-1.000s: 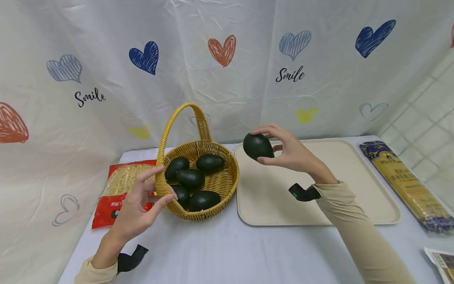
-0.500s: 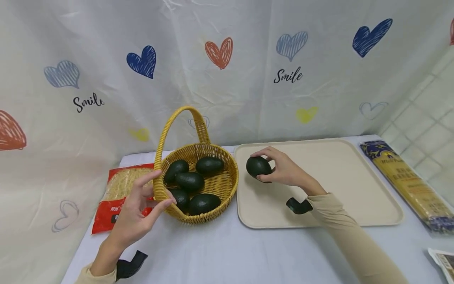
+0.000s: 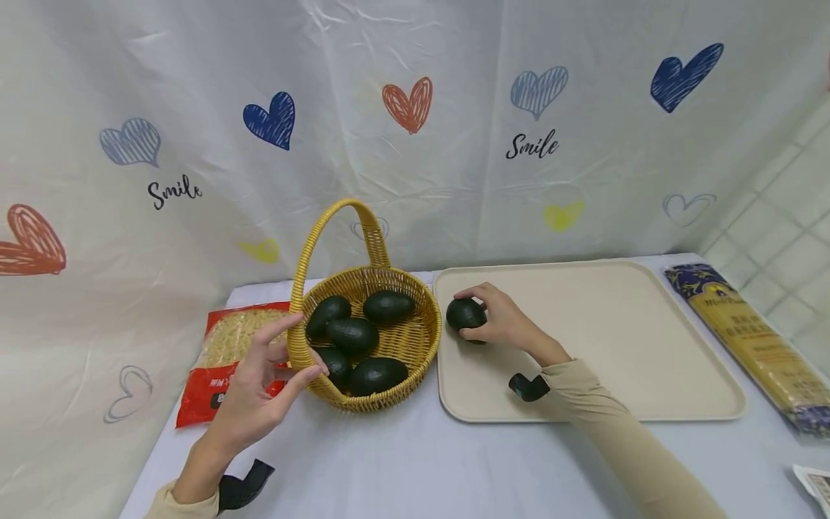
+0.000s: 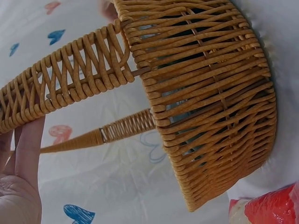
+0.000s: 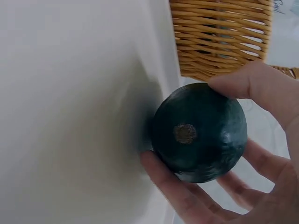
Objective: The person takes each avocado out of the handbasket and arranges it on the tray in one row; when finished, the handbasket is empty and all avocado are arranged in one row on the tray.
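My right hand (image 3: 502, 319) grips a dark green avocado (image 3: 465, 316) at the left end of the beige tray (image 3: 603, 346). In the right wrist view the avocado (image 5: 201, 135) sits between thumb and fingers, stem end toward the camera, close over the tray surface; whether it touches cannot be told. To the left, my left hand (image 3: 259, 386) holds the handle of a yellow wicker basket (image 3: 428, 339) low on its near side. Several avocados (image 3: 379, 376) lie inside. The left wrist view has the fingers (image 4: 29, 154) behind the woven handle (image 4: 70, 70).
A red pasta packet (image 3: 201, 389) lies left of the basket, partly behind the left hand. At the tray's right is a long yellow and blue pasta packet (image 3: 746, 339). Another packet's corner (image 3: 813, 479) shows at the lower right. A printed white curtain (image 3: 454, 180) hangs behind.
My right hand has lowered the avocado from above the tray's back left edge down toward the tray surface, nearer to me. The left hand keeps its hold on the basket handle.
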A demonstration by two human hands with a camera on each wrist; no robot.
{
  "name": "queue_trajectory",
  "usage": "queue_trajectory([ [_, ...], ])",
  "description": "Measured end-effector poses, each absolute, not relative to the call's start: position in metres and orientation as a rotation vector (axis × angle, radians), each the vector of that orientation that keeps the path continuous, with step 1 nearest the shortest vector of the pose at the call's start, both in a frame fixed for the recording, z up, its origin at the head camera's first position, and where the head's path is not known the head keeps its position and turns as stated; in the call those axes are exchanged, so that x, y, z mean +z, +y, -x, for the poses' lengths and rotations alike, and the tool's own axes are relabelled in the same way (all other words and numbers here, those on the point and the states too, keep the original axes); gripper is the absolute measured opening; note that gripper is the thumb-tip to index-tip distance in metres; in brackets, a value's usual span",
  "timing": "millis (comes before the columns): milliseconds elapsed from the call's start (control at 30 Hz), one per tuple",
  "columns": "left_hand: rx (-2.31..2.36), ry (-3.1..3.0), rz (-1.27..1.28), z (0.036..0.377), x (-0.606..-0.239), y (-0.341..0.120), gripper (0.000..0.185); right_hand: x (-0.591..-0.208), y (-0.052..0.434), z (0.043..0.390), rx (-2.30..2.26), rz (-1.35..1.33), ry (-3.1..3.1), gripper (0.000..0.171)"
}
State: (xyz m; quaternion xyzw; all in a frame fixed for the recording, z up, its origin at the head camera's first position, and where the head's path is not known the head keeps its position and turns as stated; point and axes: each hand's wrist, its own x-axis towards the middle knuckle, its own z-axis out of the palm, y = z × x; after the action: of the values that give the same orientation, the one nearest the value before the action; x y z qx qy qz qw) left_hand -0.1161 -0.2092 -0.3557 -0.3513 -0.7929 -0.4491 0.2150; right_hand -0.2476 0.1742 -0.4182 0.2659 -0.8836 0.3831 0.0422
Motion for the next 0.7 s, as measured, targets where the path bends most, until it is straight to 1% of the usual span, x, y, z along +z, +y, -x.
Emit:
queue_trajectory([
  [167,-1.255,-2.197,0.974,0.115,-0.357,-0.212,0.096,-0.413,0.172,0.245,1.154,-0.840,-2.773,0.057],
  [500,-1.220,-2.217,0.941,0.117,-0.361,-0.213,0.098,-0.401,0.181,0.242,1.221,-0.878,-2.896,0.068],
  [700,-1.206,-2.210,0.960,0.120,-0.361,-0.214,0.099,-0.399,0.177,0.243,1.338,-0.772,-2.974,0.076],
])
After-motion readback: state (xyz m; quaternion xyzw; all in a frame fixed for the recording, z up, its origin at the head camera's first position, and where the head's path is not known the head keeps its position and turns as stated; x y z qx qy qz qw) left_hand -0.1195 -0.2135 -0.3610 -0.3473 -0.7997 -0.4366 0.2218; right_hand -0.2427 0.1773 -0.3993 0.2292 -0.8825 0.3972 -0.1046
